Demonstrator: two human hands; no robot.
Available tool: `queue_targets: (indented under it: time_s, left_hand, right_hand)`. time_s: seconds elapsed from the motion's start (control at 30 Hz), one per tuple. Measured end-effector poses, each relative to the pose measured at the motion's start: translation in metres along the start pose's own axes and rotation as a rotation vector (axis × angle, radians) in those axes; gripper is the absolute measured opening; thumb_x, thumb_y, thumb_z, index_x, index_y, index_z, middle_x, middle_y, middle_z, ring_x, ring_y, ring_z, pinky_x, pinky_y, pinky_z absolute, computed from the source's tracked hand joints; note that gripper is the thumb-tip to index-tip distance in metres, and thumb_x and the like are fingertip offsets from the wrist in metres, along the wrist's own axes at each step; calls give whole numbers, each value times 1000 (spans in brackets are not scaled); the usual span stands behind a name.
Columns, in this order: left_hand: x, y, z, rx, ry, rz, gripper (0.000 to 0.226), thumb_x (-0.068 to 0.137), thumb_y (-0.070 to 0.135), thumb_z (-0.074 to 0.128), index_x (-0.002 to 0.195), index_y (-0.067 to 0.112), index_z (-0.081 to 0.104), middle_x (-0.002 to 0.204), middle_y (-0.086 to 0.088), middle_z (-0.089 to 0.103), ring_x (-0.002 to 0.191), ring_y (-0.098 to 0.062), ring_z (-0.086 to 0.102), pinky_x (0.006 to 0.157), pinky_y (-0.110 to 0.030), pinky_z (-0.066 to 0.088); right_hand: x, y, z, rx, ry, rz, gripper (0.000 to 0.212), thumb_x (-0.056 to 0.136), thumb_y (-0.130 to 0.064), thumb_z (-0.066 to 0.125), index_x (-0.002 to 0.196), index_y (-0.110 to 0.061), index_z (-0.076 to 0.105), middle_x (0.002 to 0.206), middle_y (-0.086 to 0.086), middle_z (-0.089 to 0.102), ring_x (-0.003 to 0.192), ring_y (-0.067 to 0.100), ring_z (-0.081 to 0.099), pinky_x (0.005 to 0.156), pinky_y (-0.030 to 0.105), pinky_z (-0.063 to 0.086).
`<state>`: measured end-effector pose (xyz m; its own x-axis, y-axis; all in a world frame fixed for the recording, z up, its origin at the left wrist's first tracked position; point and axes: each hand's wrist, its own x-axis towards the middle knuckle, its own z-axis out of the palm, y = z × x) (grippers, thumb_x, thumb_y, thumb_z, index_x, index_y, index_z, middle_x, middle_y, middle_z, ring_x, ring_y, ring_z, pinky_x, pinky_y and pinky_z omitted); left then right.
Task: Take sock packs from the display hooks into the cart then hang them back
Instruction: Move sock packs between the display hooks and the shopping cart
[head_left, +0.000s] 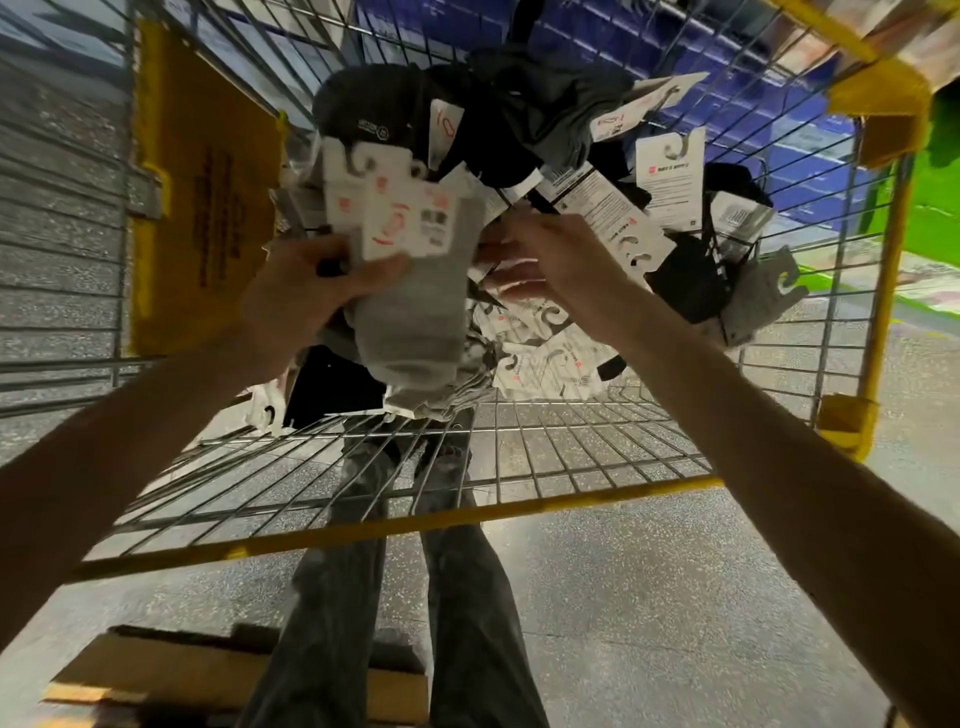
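I look straight down into a wire cart (519, 441) with yellow trim. My left hand (306, 296) grips a bundle of grey sock packs (415, 312) with white hook cards (400, 218), held above the cart floor. My right hand (545, 260) reaches into the heap beside it, fingers spread and slightly bent over white-carded packs (545, 358); what it touches is blurred. Black and dark grey sock packs (519, 114) fill the far end of the cart. More packs with white cards (670, 176) lean on the right wall.
A yellow plastic panel (202, 197) lines the cart's left side. The yellow front bar (415, 525) crosses below my arms. My legs in dark jeans (457, 597) stand under the cart on speckled grey floor. A cardboard piece (208, 675) lies at bottom left.
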<state>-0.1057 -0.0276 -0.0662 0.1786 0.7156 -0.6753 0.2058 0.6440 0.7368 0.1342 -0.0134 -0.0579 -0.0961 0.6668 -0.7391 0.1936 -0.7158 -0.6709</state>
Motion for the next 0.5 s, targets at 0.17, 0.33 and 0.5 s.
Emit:
queue_targets:
  time_s: [0.17,0.33,0.5]
  left_hand:
    - [7,5,-14,-124,71,48,49,71,39,76,116,22,70,121,6,70,113,-13,65,94,-41,56]
    - [12,3,3,1,59,27,46,76,38,76,118,21,69,113,10,70,103,-3,66,86,-31,58]
    - [14,-9,20,22,11,4,25,82,29,76,106,27,69,88,20,71,81,8,68,62,-13,54]
  right_hand:
    - [25,67,3,-705,-117,-9,24,95,-19,60,115,-8,65,118,14,65,99,25,67,88,39,55]
    - [35,120,-9,-1598,-222,-17,52,88,-20,63,137,-13,48,140,18,48,130,37,42,107,43,36]
    - [36,148,-7,-1672,-213,13,40,90,-22,61,129,-18,56,146,10,44,141,32,29,117,43,19]
